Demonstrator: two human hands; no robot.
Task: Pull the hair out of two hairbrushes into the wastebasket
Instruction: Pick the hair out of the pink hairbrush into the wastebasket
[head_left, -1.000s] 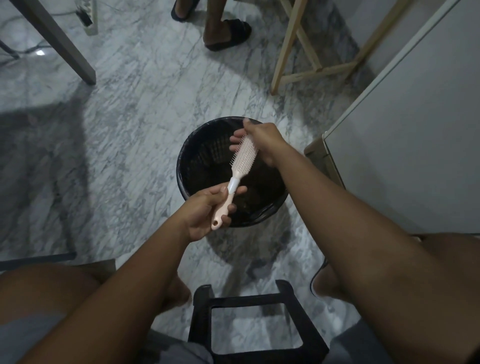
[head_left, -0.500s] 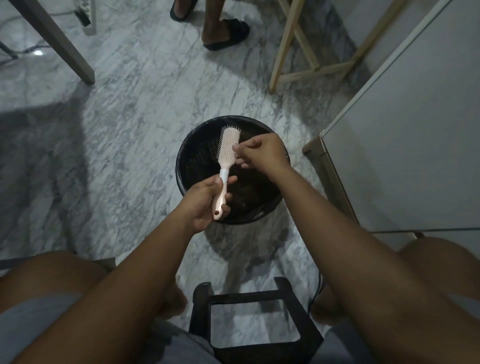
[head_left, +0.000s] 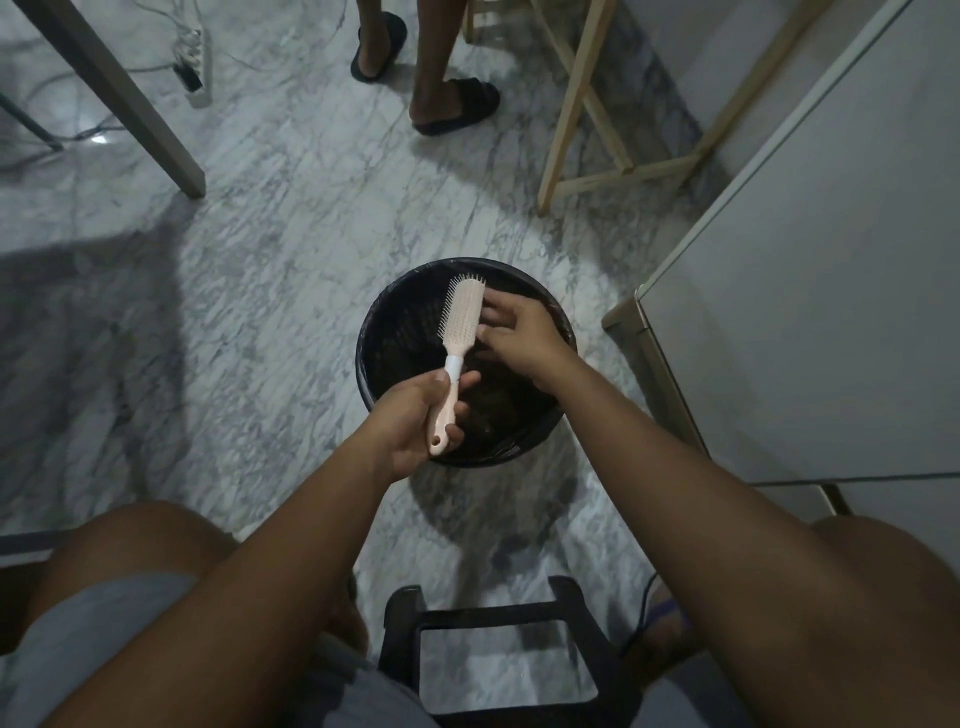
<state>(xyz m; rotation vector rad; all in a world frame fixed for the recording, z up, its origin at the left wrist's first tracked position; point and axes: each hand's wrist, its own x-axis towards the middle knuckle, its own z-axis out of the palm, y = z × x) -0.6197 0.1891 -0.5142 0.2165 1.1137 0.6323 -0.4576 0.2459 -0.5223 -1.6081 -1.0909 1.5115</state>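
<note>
Overhead, hairbrush (head_left: 459, 326) beside right hand (head_left: 519, 335)

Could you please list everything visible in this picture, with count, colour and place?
hairbrush: one, pale pink with a white collar, held over the wastebasket, bristles facing left
wastebasket: one, black, on the floor at centre, dark clumps inside
floor: grey-white marble
stool: one, black frame, bottom centre
wooden frame: one, light wood, top right
table leg: one, grey-brown, top left
power strip: one, white, top left, cables attached
white cabinet: one, right side
second person's feet: two, in black slippers, top centre
knees: two, grey shorts, bottom corners
left hand: grip closed on the brush handle
right hand: fingers at the brush head's right edge
</note>
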